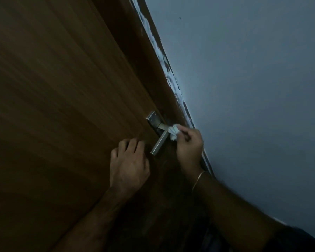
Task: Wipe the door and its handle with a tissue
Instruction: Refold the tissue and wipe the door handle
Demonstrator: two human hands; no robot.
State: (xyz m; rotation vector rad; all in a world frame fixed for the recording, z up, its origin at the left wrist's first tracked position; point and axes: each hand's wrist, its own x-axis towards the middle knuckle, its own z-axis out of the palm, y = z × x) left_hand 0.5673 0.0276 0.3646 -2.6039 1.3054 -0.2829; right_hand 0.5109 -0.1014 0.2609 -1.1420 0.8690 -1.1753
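Note:
A brown wooden door point(62, 91) fills the left of the tilted head view. Its metal lever handle point(160, 140) sits on a silver backplate point(153, 119). My right hand point(189, 144) pinches a crumpled white tissue point(174, 132) and presses it against the handle near its pivot. My left hand point(129, 160) rests flat on the door just left of the lever's free end, fingers slightly curled, holding nothing. A thin gold bangle point(198, 180) circles my right wrist.
A dark door frame point(168, 73) smeared with white paint runs diagonally between the door and a pale grey-blue wall point(253, 88) on the right. The scene is dim.

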